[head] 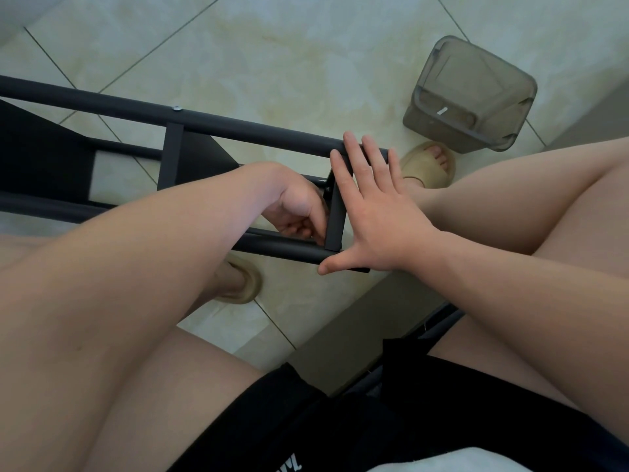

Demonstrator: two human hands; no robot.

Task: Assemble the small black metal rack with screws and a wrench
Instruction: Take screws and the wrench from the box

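From the head view, the black rack (218, 122) lies on its side on the tiled floor (272, 46) between the person's legs, its short end bar (335, 212) nearest the body. The right hand (377, 212) lies flat against the outer side of that end bar, its fingers (354, 158) straight and spread, gripping nothing. The left hand (296, 206) is tucked against the inner side of the end bar with its fingers curled. Whether they pinch a screw or the wrench cannot be told.

To do this step well, the flat hand should probably brace the bar square while the fastener goes in straight.

Beyond the end bar and well apart from it stands a smoky plastic box (476, 76) holding one small pale piece (441, 111), perhaps a screw.
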